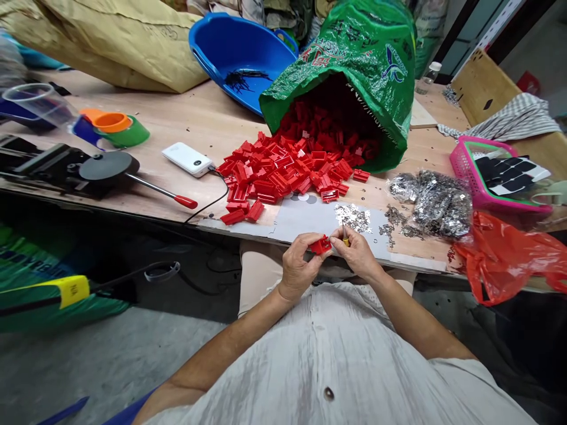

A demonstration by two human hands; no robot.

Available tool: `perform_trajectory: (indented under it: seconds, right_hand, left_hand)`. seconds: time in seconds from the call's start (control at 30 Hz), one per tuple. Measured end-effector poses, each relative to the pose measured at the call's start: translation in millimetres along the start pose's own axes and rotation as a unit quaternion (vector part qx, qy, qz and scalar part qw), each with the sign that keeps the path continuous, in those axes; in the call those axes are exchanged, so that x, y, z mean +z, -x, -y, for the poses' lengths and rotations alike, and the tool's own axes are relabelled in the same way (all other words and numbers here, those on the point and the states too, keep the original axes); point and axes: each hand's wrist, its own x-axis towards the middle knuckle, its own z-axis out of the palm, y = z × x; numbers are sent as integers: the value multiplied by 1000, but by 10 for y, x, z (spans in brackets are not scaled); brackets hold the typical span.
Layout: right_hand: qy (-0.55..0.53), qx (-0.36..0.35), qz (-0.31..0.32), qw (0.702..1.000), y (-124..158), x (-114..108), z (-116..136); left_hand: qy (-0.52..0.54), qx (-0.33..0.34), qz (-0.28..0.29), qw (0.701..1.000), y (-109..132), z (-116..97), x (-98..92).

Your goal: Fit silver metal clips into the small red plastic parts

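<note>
My left hand (300,264) is closed round a small red plastic housing (321,244), held just over the table's front edge. Close beside it, my right hand (358,254) grips a small tool with a yellow handle (346,241) and a thin pointed metal tip. Its fingertips meet the near side of the housing; whether they also pinch a small metal piece I cannot make out. Beyond my hands, small shiny metal parts (353,218) lie scattered on a grey sheet (301,219). A large heap of similar red housings (283,168) spills from a green woven sack (349,47).
At the back stands a blue basin (241,50) with thin black pieces inside. Left are a white power bank (186,159) with a cable and a black lever tool (108,167). Bagged metal parts (443,203), a pink basket (472,177) and a red plastic bag (509,260) lie right.
</note>
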Motion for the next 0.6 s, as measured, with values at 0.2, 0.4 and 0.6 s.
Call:
perform_trajectory:
  seconds: [0.2, 0.4, 0.6]
  right_hand:
    - [55, 10, -23, 998, 4, -19, 17]
    - [104, 35, -39, 993, 17, -16, -12]
    - [142, 27, -57, 988, 20, 9, -54]
  left_hand:
    - [-45, 76, 24, 996, -27, -16, -21]
    - [-71, 108, 53, 990, 7, 0, 0]
    - [-80, 97, 53, 991, 6, 3, 9]
